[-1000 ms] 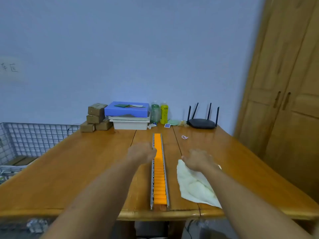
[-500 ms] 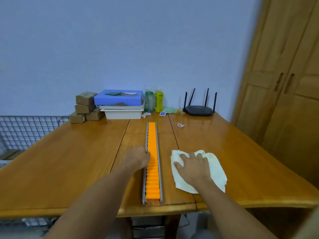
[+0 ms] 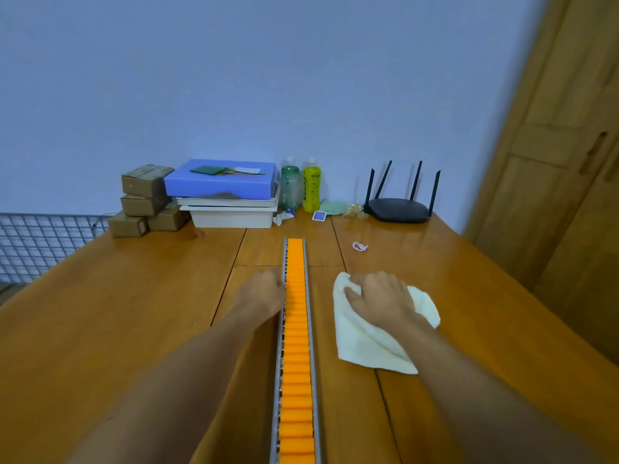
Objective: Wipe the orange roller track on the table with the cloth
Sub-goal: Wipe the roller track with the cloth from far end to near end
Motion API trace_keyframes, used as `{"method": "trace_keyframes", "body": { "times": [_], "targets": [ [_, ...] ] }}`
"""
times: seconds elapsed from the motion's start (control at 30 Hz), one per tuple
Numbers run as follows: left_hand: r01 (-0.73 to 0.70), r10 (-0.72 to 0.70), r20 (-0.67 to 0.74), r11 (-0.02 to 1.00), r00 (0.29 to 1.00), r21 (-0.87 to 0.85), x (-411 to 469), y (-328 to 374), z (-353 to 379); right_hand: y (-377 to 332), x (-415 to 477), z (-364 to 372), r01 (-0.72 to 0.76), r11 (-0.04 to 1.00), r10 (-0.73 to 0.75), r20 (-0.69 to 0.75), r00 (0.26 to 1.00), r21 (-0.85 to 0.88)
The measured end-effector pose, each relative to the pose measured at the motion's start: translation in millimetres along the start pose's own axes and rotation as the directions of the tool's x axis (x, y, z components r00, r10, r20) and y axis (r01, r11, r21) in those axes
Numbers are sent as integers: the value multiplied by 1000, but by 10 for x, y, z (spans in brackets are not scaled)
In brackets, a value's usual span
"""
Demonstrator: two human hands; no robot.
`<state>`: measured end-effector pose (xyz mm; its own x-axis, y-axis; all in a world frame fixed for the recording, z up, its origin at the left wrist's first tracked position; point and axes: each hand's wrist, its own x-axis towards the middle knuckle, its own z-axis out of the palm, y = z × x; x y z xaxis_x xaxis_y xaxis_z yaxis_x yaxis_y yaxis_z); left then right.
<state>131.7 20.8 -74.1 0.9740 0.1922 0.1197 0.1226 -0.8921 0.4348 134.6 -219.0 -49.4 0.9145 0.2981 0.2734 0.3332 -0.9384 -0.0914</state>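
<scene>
The long orange roller track [image 3: 296, 329] lies along the wooden table [image 3: 134, 313]; my left hand [image 3: 264, 293] steadies its left rail, finger grip hidden; my right hand [image 3: 382, 301] curls its fingers into the pale yellow cloth [image 3: 365, 349] just beside it, gathering it for wiping.

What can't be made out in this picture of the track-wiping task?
Head view:
Orange roller track: near end cut off by the bottom edge.
Left hand: fingertips hidden behind its own back.
Pale yellow cloth: middle covered by the gripping right hand.
Yellow plastic bottle: label too small.
</scene>
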Motion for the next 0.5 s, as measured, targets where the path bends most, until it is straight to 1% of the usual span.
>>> {"method": "trace_keyframes", "body": {
  "times": [0.27, 0.37, 0.5],
  "targets": [
    [-53, 50, -32, 994, 998, -98, 708, -72, 219, -81, 1233, -346, 47, 996, -36, -134, 990, 79],
    [-52, 49, -34, 992, 998, -119, 882, -110, 297, -187, 1612, -289, 62, 992, -45, -151, 987, 110],
    [-81, 69, -75, 980, 995, -179, 963, -165, 399, -373, 2000, -88, 76, 988, -57, -144, 988, 131]
  ]
}}
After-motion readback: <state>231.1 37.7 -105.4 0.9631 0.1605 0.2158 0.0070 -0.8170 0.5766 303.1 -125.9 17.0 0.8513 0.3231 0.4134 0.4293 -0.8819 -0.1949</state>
